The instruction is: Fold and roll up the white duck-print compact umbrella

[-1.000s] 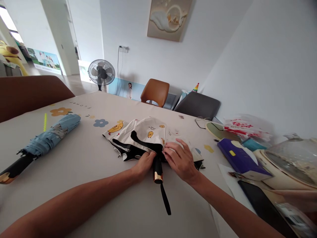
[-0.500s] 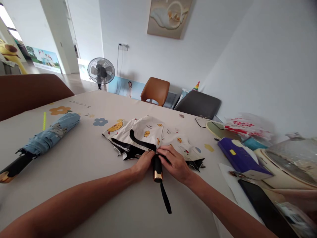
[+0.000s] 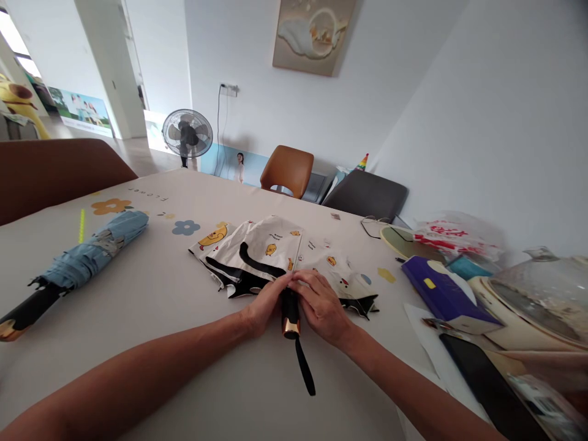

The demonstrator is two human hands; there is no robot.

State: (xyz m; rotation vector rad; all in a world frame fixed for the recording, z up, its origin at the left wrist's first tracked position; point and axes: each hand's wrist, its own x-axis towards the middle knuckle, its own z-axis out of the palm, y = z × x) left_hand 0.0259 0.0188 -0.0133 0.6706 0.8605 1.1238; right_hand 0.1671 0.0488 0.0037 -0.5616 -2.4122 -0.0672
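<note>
A folding umbrella with white cartoon-printed cloth (image 3: pixel 271 246) lies half collapsed in the middle of the table, its black handle (image 3: pixel 290 313) with a gold ring and a black wrist strap pointing toward me. My left hand (image 3: pixel 266 304) rests against the handle's left side, fingers pinched on the cloth's edge. My right hand (image 3: pixel 321 306) is closed on the cloth at the handle's right side. The fingertips of both hands meet just above the handle.
A rolled blue umbrella (image 3: pixel 87 257) lies at the left. At the right edge sit a purple box (image 3: pixel 448 294), a dark phone (image 3: pixel 487 380), a glass lid (image 3: pixel 542 291), a plastic bag (image 3: pixel 454 236) and glasses (image 3: pixel 374 225). Chairs (image 3: pixel 287 170) stand beyond the table, and a fan (image 3: pixel 187 135).
My right hand pulled back from the spread cloth toward the handle and closed on the cloth there. The right flap of cloth now lies uncovered. My left hand has barely moved.
</note>
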